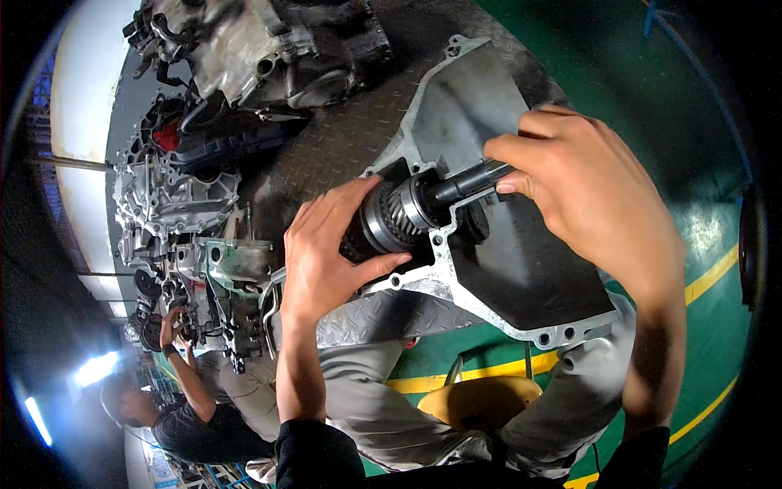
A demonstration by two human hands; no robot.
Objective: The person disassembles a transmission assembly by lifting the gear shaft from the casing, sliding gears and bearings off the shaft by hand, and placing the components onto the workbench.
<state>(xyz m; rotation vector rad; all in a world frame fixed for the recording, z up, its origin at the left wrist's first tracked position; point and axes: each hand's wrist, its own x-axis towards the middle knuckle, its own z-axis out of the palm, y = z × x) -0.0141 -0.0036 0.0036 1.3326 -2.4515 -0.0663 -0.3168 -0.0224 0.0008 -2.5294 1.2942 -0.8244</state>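
Note:
A steel gear shaft (464, 184) lies in the opening of a grey cast metal gearbox housing (444, 281), its gear (403, 208) and rings at the left and its bare rod running up to the right. My right hand (582, 175) is closed round the rod's outer end, thumb and fingers pinching it. At the other end, my left hand (322, 244) curves about the geared part, thumb below and fingers above, the fingertips against its rings and the housing's rim. What lies beneath the gears is hidden in the dark opening.
The housing rests on a chequered metal bench (383, 322). Large gearbox castings (269, 57) stand at the back, with more metal parts (183, 196) along the left. A co-worker (195, 391) handles parts at lower left. A yellow stool (481, 399) is below, on a green floor.

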